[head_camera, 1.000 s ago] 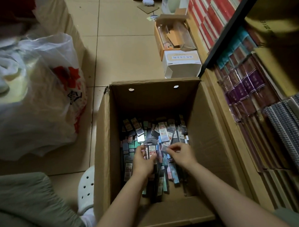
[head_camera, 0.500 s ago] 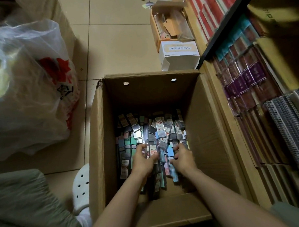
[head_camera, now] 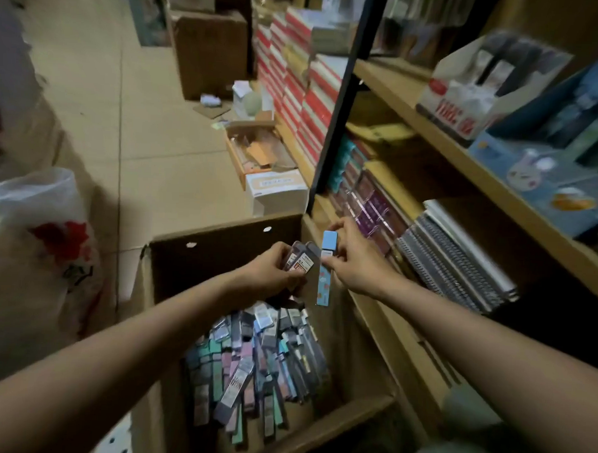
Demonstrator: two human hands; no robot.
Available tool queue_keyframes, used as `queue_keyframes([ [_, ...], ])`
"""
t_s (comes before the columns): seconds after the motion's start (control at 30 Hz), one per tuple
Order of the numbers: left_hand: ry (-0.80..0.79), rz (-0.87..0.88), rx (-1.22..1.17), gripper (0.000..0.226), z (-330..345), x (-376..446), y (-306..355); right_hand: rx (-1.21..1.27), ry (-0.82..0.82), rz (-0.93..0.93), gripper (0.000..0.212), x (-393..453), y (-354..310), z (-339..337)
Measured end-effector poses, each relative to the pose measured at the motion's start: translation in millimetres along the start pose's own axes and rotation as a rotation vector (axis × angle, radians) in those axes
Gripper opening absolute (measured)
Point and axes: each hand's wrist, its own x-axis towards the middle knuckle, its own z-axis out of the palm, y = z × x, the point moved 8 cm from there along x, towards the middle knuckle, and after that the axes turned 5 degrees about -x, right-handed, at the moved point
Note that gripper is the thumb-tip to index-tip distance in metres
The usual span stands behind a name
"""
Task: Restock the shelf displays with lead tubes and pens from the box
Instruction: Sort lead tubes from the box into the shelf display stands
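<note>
The left hand (head_camera: 271, 271) grips a small bundle of grey lead tubes (head_camera: 301, 260) above the cardboard box (head_camera: 221, 243). Just to its right, the right hand (head_camera: 352, 263) pinches a blue lead tube (head_camera: 325, 272), which hangs upright. More tubes (head_camera: 257, 361) lie heaped in the box below. The wooden shelf (head_camera: 402, 347) stands right of the box.

Cardboard box (head_camera: 166, 409) and plastic bag (head_camera: 32, 259) on tiled floor (head_camera: 164, 145).
</note>
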Motion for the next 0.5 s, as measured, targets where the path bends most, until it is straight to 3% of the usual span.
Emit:
queue_keyframes([
  [0.1,-0.058,0.111,0.059,0.027,12,-6,51,-0.002,0.143,-0.029,0.041,-18,-19,-66],
  [0.3,-0.165,0.164,-0.066,0.019,70,-16,115,0.133,0.346,0.007,0.042,-66,-22,-156],
  [0.5,-0.311,0.269,-0.154,0.02,126,-27,166,0.053,0.537,0.058,0.037,-106,-11,-240],
])
